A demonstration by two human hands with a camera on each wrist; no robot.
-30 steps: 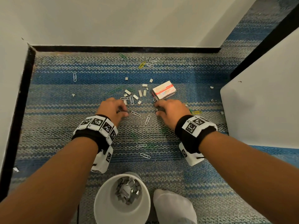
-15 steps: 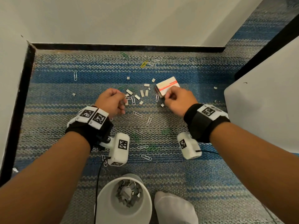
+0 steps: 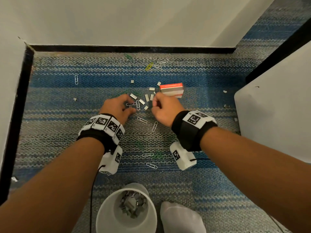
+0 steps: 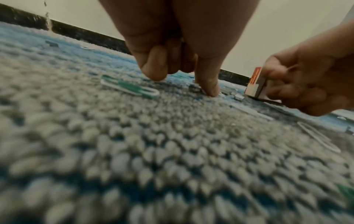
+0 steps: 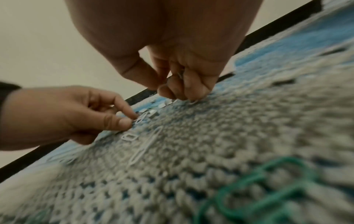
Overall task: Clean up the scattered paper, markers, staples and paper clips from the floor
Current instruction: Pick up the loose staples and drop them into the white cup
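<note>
Your right hand (image 3: 164, 109) has come forward off the carpet since a second ago and now sits with fingers curled together, pinching what looks like a small staple strip (image 5: 180, 75) just short of the red and white staple box (image 3: 171, 90); the metal glint between the fingertips is tiny, so take that as likely, not certain. Your left hand (image 3: 117, 107) has also moved up into the pile: thumb and forefinger are closing on a silver paper clip (image 3: 131, 104) on the carpet, not yet clamped. That means both hands are back at gathering, and most of the job remains. Between your hands lie loose staple strips (image 3: 147, 97) and more clips; further clips lie behind your wrists and near the far skirting. The white cup (image 3: 104, 214), already part filled with staples, stands well behind both hands by your socked foot (image 3: 181, 217). The floor is looped blue and grey striped carpet (image 3: 55, 132), boxed in by pale walls with black skirting, a white panel (image 3: 276, 118) to your right.
</note>
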